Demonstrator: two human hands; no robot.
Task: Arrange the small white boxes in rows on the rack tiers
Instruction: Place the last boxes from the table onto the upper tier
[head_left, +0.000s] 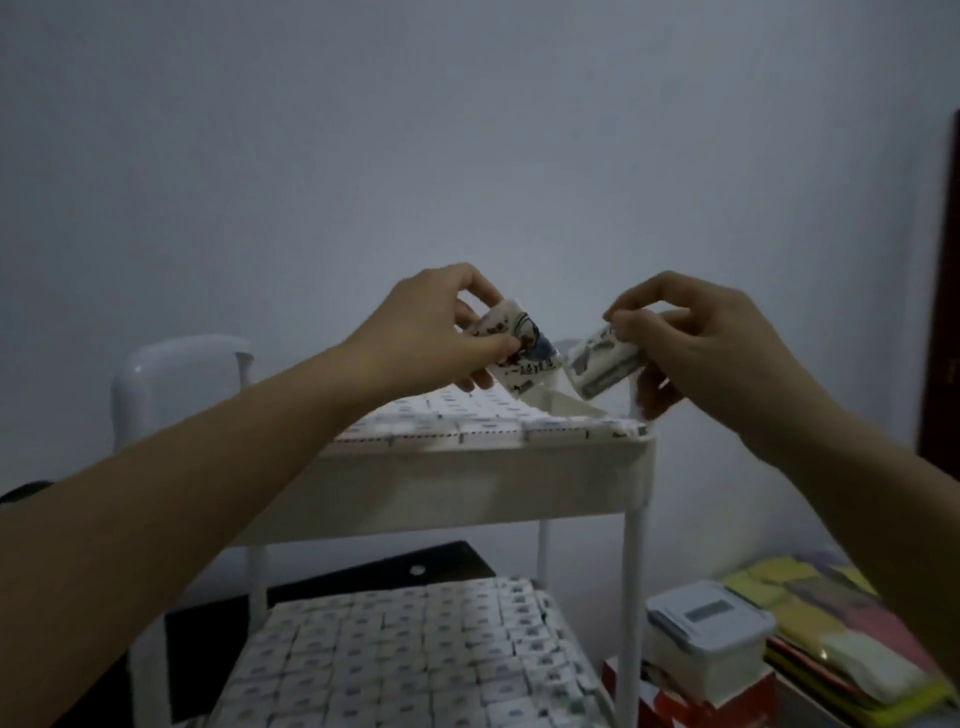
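Small white boxes (395, 654) sit in rows on rack (635, 545). My left hand (431, 332) pinches one box (519, 345), long axis slanting down-right. My right hand (701, 348) pinches another box (597, 364), slanting up-right. Both above top tier (467, 483).

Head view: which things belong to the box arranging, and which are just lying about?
Job: left hand holding printed box; right hand holding grey-marked box; top tier; lower tier's box rows.
Lying about: lidded plastic container; white chair; coloured packets.

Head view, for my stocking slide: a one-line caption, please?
Left hand grips a printed box and right hand a second box above the top tier, lined with rows of boxes.
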